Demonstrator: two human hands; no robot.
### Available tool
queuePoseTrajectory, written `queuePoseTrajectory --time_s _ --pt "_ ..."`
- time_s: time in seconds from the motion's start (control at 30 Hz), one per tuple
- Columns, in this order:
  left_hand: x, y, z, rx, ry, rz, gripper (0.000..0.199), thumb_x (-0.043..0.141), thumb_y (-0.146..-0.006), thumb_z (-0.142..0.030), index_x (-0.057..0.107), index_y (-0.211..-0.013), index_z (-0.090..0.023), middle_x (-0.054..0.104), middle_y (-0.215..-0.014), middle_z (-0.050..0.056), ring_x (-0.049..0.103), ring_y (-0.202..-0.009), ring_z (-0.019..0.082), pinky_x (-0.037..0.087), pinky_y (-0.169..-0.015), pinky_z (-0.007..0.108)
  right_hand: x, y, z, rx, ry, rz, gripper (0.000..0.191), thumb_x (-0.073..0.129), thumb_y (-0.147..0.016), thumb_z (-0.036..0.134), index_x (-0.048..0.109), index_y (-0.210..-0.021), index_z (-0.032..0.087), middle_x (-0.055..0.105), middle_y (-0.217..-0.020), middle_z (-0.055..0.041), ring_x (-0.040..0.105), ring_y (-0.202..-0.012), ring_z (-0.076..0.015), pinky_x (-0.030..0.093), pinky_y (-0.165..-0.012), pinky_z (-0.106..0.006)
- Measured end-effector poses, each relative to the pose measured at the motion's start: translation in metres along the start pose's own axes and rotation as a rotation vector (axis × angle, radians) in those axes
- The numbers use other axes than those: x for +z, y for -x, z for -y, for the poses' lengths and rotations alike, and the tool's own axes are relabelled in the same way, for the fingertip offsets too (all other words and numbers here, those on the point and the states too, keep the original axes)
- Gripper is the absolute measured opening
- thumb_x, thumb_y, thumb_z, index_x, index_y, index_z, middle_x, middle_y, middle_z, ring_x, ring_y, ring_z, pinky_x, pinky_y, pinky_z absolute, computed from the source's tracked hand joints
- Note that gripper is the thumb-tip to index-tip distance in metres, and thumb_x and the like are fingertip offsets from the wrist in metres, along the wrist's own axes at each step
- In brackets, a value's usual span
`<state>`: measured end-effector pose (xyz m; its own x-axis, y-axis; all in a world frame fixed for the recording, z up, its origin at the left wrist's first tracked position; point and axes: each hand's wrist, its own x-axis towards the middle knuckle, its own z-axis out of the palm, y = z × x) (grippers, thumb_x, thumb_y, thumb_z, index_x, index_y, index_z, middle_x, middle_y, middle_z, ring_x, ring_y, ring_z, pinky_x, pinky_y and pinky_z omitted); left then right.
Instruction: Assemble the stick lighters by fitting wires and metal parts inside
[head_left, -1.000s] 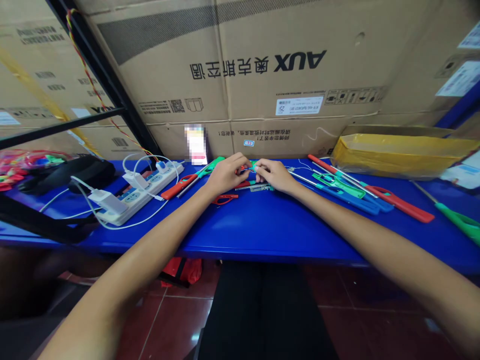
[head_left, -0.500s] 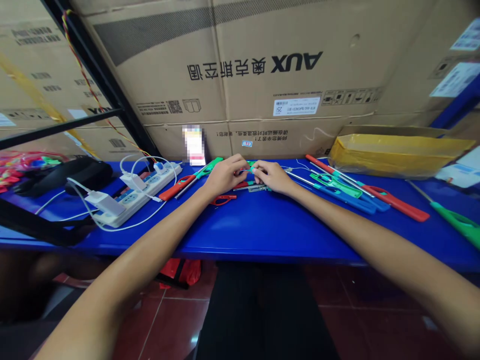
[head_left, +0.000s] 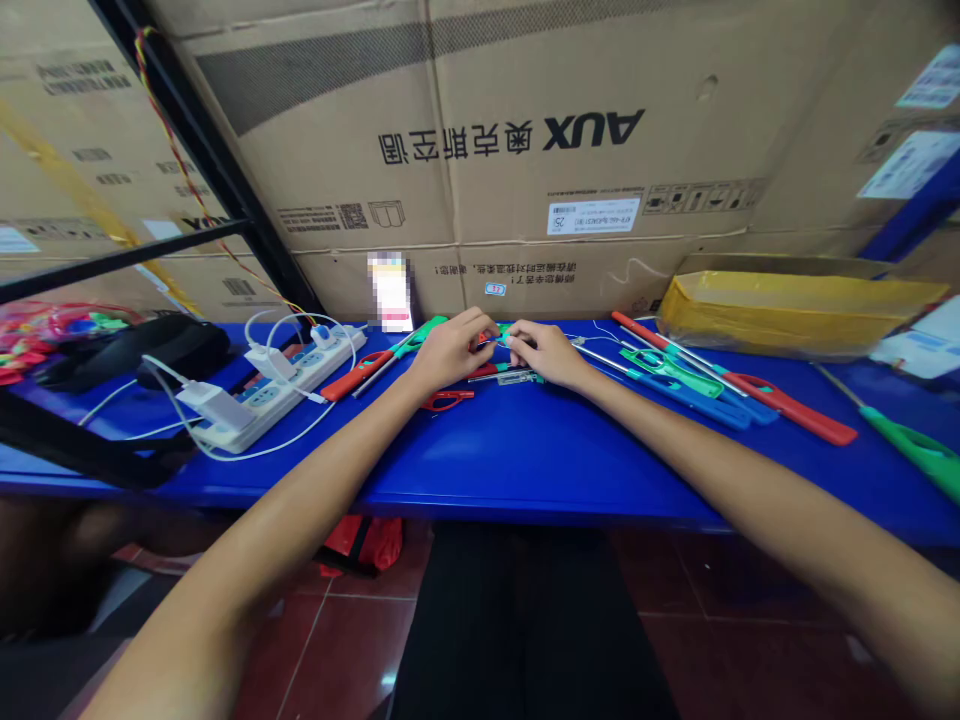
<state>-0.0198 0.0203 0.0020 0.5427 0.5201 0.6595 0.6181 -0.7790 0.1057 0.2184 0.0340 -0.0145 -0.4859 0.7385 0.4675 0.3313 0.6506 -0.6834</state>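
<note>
Just in front of the cardboard, my left hand (head_left: 454, 350) and my right hand (head_left: 551, 354) almost meet, fingers pinched. A small green plastic part (head_left: 505, 333) shows between the fingertips, held from both sides; its exact shape is mostly hidden. Beneath my hands lie a clear part with metal (head_left: 514, 378) and a red trigger-like plastic piece (head_left: 448, 400). Left of my left hand rests a red-and-green long-nosed lighter (head_left: 361, 374). On the right are a blue lighter (head_left: 694, 397), a green handle shell (head_left: 671, 372) and a red lighter (head_left: 795, 405).
A white power strip (head_left: 289, 385) with chargers and cables occupies the left. A phone (head_left: 391, 292) leans against the large cardboard box (head_left: 487, 190). A yellow-taped carton (head_left: 795, 308) stands at the back right, and a green lighter (head_left: 911, 445) lies near the right edge.
Both hands stay in nearly the same place, still pinched around the green part. The view has shifted very slightly; nothing on the table has visibly moved.
</note>
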Motion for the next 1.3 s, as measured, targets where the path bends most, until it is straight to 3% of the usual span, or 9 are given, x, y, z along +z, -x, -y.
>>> queuePoseTrajectory --time_s 0.2,0.33,0.53,0.73,1.1,1.3 --pt "-0.006 0.0 0.002 0.003 0.002 0.049 0.004 0.068 -0.1 -0.023 0.07 -0.104 -0.024 0.071 -0.101 0.004 0.065 -0.082 0.019 0.052 -0.076 0.032 0.001 0.001 -0.005 -0.026 -0.008 0.039 0.02 0.058 -0.105 0.043 0.065 -0.1 0.025 0.078 -0.079 -0.0024 0.069 -0.069 -0.0219 0.049 -0.074 -0.036" --pt "-0.009 -0.001 0.001 0.004 0.011 0.041 0.003 0.067 -0.099 -0.023 0.069 -0.099 -0.023 0.07 -0.099 0.005 0.064 -0.08 0.019 0.051 -0.076 0.033 -0.001 0.001 -0.005 -0.044 0.025 0.048 0.023 0.059 -0.106 0.042 0.068 -0.117 0.024 0.08 -0.086 -0.0025 0.071 -0.074 -0.0224 0.049 -0.075 -0.036" --pt "-0.015 -0.001 0.014 -0.111 0.035 -0.014 0.009 0.066 -0.099 -0.026 0.066 -0.09 -0.022 0.069 -0.09 0.004 0.063 -0.079 0.02 0.049 -0.076 0.034 -0.003 0.0 -0.013 -0.026 0.096 0.029 0.029 0.057 -0.107 0.038 0.07 -0.128 0.023 0.081 -0.091 -0.0038 0.069 -0.073 -0.022 0.05 -0.074 -0.037" --pt "-0.013 0.0 0.025 -0.23 0.137 -0.014 0.011 0.059 -0.091 -0.021 0.054 -0.081 -0.023 0.063 -0.08 0.002 0.057 -0.074 0.02 0.045 -0.073 0.034 -0.003 0.003 -0.01 -0.107 0.281 0.028 0.031 0.057 -0.105 0.03 0.067 -0.133 0.023 0.081 -0.102 -0.0071 0.074 -0.091 -0.0266 0.054 -0.085 -0.042" --pt "-0.012 -0.005 0.006 -0.266 0.315 0.111 0.018 0.053 -0.094 -0.036 0.049 -0.082 -0.023 0.062 -0.083 0.002 0.056 -0.081 0.022 0.043 -0.078 0.035 0.0 0.006 0.001 -0.209 0.445 -0.064 0.033 0.062 -0.105 0.035 0.063 -0.136 0.025 0.078 -0.121 -0.0127 0.072 -0.111 -0.0343 0.055 -0.099 -0.051" --pt "-0.012 -0.006 0.001 -0.276 0.339 0.148 0.014 0.053 -0.092 -0.034 0.051 -0.083 -0.023 0.06 -0.082 0.001 0.055 -0.08 0.022 0.044 -0.078 0.035 0.0 0.006 0.002 -0.214 0.466 -0.098 0.039 0.062 -0.105 0.035 0.06 -0.142 0.023 0.077 -0.124 -0.0138 0.071 -0.106 -0.0329 0.054 -0.097 -0.049"
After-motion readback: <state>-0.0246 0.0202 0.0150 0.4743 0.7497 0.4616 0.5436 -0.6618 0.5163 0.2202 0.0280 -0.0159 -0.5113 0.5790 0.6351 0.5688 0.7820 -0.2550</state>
